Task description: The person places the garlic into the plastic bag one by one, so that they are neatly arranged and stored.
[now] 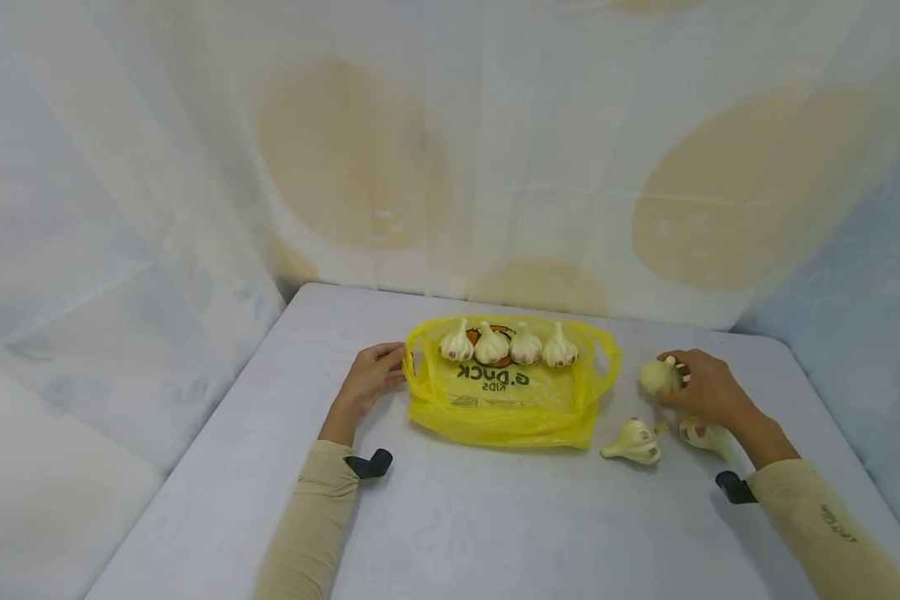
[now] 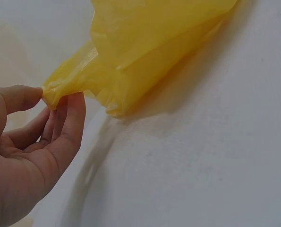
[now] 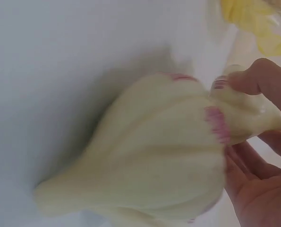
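Observation:
My left hand (image 1: 370,382) pinches the left handle of a yellow plastic bag (image 1: 510,423) between thumb and fingers; the gathered handle (image 2: 60,87) shows in the left wrist view. Several garlic bulbs (image 1: 525,345) stand in a row across the upper part of the bag. To the right of it, my right hand (image 1: 708,387) grips another garlic bulb (image 1: 654,377), also visible beyond a nearer bulb (image 3: 154,151) in the right wrist view. Below that hand lie two bulbs, one on its side (image 1: 633,442) and one partly behind the wrist (image 1: 705,435).
The white table (image 1: 495,525) has its far edge against a hanging curtain (image 1: 540,167) with tan circles. Curtains also close off the left and right sides. A black wrist mount (image 1: 370,463) sits at each sleeve.

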The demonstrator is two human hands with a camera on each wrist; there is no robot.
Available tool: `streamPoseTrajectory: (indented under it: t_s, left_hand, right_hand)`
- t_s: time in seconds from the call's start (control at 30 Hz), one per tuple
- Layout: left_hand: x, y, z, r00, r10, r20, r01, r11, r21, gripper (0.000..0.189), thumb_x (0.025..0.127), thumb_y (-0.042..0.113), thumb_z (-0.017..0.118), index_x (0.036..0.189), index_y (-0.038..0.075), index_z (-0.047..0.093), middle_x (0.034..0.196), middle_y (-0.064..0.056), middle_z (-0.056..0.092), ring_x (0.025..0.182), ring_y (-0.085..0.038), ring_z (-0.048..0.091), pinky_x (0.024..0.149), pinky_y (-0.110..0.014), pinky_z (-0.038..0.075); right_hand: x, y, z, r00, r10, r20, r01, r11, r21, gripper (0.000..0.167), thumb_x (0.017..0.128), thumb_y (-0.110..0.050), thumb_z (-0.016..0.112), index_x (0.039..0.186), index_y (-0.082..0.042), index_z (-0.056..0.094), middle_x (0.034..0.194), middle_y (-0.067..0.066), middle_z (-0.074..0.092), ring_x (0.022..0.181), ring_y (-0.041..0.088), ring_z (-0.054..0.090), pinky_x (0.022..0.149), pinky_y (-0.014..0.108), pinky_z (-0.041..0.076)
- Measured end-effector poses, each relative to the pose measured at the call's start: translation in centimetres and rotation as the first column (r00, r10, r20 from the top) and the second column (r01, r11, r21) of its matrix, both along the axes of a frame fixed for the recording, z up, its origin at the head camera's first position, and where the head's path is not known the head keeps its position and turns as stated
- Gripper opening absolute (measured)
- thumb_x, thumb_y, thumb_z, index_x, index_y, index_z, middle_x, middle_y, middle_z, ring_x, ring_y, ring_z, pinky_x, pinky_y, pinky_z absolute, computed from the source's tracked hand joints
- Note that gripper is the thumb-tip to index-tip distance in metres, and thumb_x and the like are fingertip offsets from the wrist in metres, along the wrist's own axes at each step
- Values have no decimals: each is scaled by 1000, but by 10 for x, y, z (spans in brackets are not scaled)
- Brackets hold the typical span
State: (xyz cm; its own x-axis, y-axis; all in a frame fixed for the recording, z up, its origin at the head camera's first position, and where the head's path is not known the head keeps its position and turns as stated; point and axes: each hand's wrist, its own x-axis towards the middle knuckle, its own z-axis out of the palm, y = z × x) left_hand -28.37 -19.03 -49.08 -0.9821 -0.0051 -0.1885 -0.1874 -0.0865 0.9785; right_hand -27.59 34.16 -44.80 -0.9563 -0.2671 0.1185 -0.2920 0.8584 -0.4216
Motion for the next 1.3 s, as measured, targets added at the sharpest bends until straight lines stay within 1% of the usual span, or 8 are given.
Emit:
streamPoseTrajectory:
  t_s: [0.23,0.4,0.6,0.73,0.87,1.1,1.2,1.3]
  left_hand:
    - [0,-1,0,999,-5,-31,6,1000,24,34,100,19,58,129,1,58,123,-15,57,107,-26,59,84,-35,56]
    - [0,-1,0,1000,1,-25,-1,1000,23,33,100,18,58,128,1,58,123,-16,58,107,-26,59,83,-34,57]
    - [1,-1,0,1000,6,-12,-6,1000,0,34,100,20,58,129,2,58,123,-14,58,107,-25,59,83,-34,56]
    - [2,0,1,1000,2,-11,-2,1000,1,34,100,20,58,129,2,58,123,-14,58,108,-26,59,85,-35,56]
    - [2,1,2,1000,-2,-17,2,1000,2,35,100,20,58,130,2,58,124,-14,58,109,-26,59,85,-36,56]
    - [2,0,0,1000,-4,-27,4,1000,1,34,100,20,58,129,3,58,124,-14,59,108,-26,59,85,-36,56]
    - [1,0,-1,1000,-4,-30,4,1000,3,34,100,20,58,129,3,58,123,-14,59,108,-25,59,85,-35,56]
    - [1,0,-2,999,-4,-36,4,1000,-7,34,100,21,58,129,3,58,122,-13,59,107,-25,59,84,-35,56]
  right_hand:
    - [3,-7,24,999,-45,-27,42,994,-98,63,79,-31,82,126,2,59,112,28,64,101,43,61,72,46,55]
    - [5,-14,43,998,-54,-30,49,986,-158,61,83,-38,78,130,-5,58,114,24,65,104,39,60,69,37,52]
    - [6,-35,64,1000,-10,-18,5,966,-260,57,85,-36,76,133,-11,57,117,14,64,102,21,59,70,22,52]
    - [7,-54,74,998,53,21,-41,921,-387,52,86,-26,77,132,-13,58,115,10,63,97,12,60,73,20,53]
    - [4,-74,78,989,144,39,-109,879,-464,50,87,-19,76,132,-11,58,118,10,63,99,15,62,76,21,55]
    - [-4,-106,78,943,332,37,-262,804,-534,52,87,-9,74,135,-6,55,123,14,59,104,22,61,81,23,55]
    - [-5,-116,75,929,367,40,-279,769,-576,53,86,-4,74,135,-5,53,126,14,57,106,22,59,82,25,55]
    - [-5,-124,72,927,373,45,-264,731,-629,52,87,-4,73,135,-4,52,130,13,55,111,20,56,85,25,54]
